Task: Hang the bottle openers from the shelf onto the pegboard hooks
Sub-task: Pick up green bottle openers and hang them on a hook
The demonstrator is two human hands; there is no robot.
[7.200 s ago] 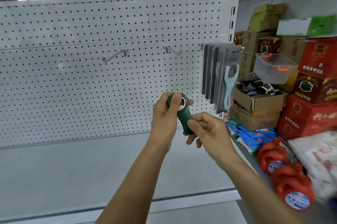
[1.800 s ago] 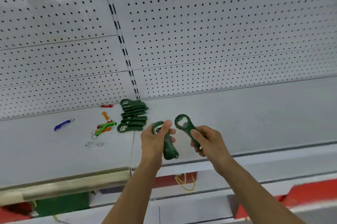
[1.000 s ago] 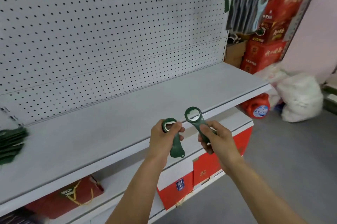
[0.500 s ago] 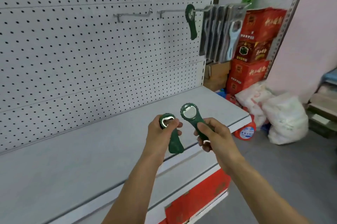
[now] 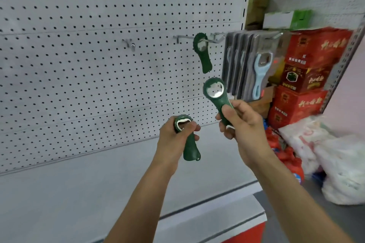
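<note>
While one green bottle opener (image 5: 203,53) already hangs by its ring from a hook (image 5: 212,40) on the pegboard (image 5: 98,45), two more sit in the person's hands in front of the board. The right hand (image 5: 240,122) grips the handle of a second opener (image 5: 216,96), thumb laid along the handle and fingers curled behind it, so the round metal-lined head sticks up and tilts left, just below the hanging one. The left hand (image 5: 173,134) is lower and to the left, closed round the head end of a third opener (image 5: 187,140), thumb across the ring, with the handle pointing down past the palm. Both forearms reach up from the bottom edge over the grey shelf (image 5: 69,193). A bare hook (image 5: 130,44) sticks out farther left on the board. To the right of the hanging opener, packaged blue openers (image 5: 260,70) hang in a row, with red boxes (image 5: 308,76) stacked beyond them.
</note>
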